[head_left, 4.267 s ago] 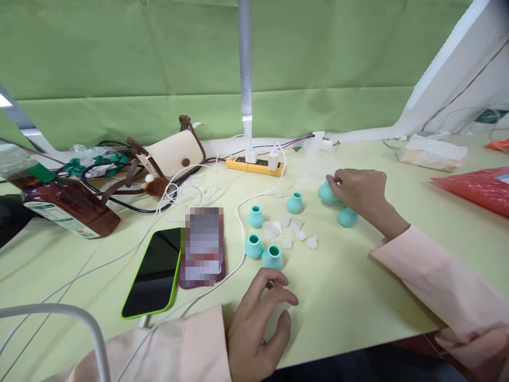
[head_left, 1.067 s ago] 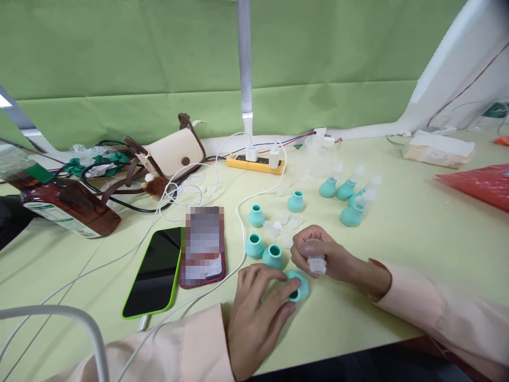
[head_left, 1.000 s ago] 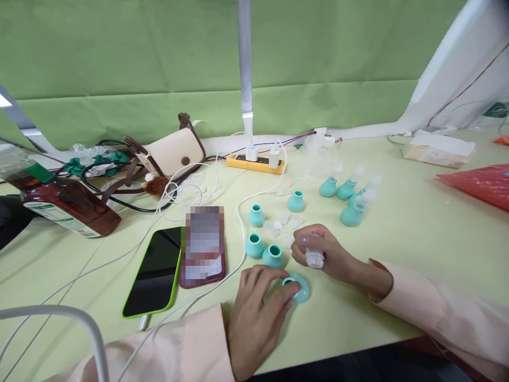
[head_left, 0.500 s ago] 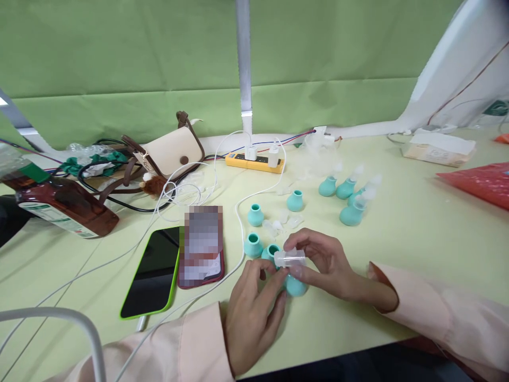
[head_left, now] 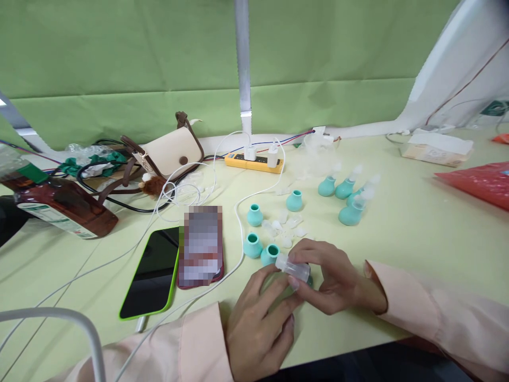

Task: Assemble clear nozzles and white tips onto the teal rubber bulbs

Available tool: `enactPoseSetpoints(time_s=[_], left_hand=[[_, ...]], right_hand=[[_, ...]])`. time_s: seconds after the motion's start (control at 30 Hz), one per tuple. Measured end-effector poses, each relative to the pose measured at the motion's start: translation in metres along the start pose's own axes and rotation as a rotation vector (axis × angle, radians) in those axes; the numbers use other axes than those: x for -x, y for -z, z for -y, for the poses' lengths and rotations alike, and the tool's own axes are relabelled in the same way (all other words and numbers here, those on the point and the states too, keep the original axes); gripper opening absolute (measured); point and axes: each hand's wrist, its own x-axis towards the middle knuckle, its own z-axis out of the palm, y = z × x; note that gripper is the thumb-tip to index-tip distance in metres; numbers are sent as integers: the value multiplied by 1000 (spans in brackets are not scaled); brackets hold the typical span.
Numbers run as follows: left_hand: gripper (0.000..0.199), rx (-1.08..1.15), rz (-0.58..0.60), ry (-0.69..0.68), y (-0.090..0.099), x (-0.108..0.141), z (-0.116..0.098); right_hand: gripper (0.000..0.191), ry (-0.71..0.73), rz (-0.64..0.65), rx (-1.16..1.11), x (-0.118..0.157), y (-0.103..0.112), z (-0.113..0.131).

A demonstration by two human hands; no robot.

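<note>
My right hand (head_left: 334, 278) pinches a short, clear plastic tube (head_left: 294, 268) between thumb and fingers, its wider rimmed end pointing left. Below it, my left hand (head_left: 264, 321) is closed, fingers curled. A sliver of a turquoise rubber bulb (head_left: 310, 281) shows at its fingertips; the rest is hidden by both hands. Just beyond my hands stand several open-necked turquoise bulbs, among them one at the front (head_left: 271, 254). Small clear plastic pieces (head_left: 287, 241) lie loose beside them. Farther right are bulbs with clear tips fitted, including the nearest one (head_left: 350, 214).
A black-screened phone in a green case (head_left: 153, 273) and a second phone (head_left: 201, 244) lie left of my hands. White cables run around them. Behind are a yellow power strip (head_left: 253, 163), a cream handbag (head_left: 170, 151) and a brown bottle (head_left: 63, 204). A red bag (head_left: 481, 183) lies right.
The clear tube has tilted, its right end lower, and shifted slightly towards me. My left hand has moved right and now covers most of the bulb beneath. More loose clear pieces are uncovered.
</note>
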Motion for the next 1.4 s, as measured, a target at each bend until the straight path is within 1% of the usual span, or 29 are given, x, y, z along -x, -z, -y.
enactPoseSetpoints(time_s=[0.07,0.1,0.17,0.2,0.27,0.3,0.37,0.4,0.47,0.53,0.6,0.8,0.97,1.07,1.17,1.27,1.4], left_hand=[[36,138,-93,55,1,-1,0],[32,227,-150,121,2,-2,0],[24,430,-263,320,3,-4,2],[23,535,-302,423,2,-4,3],[27,709,-344,582,2,-5,5],[27,763,-358,627,1,-6,5],[22,786,-371,671,0,-7,6],[19,770,-380,680,-1,-7,6],[16,737,-401,676,-1,-7,4],[19,725,-424,672,-1,-6,3],[21,718,-432,679,-1,-6,1],[24,647,-420,654,-3,-3,1],[24,527,-446,589,-4,0,1],[22,487,-458,600,-3,-1,2],[20,473,-461,624,-1,-3,3],[21,464,-458,640,-1,-4,2],[22,447,-470,652,0,-5,1]], right_hand=[[30,39,-2,61,0,-2,1],[29,57,-8,81,0,-3,1],[28,82,5,103,1,-4,0],[28,92,28,113,2,-5,-1],[27,114,91,135,4,-6,-3],[27,130,118,148,6,-7,-4],[29,152,149,161,7,-8,-5],[30,149,153,152,8,-9,-5],[34,100,133,117,7,-8,-5],[39,26,105,57,6,-6,-4],[40,-7,94,1,3,-4,-4],[23,4,137,-46,-3,0,-6],[17,26,147,-105,-7,2,-8],[15,36,157,-129,-9,3,-12],[14,54,190,-103,-9,4,-17],[14,89,229,-18,-7,6,-19],[15,211,289,175,-4,11,-19]])
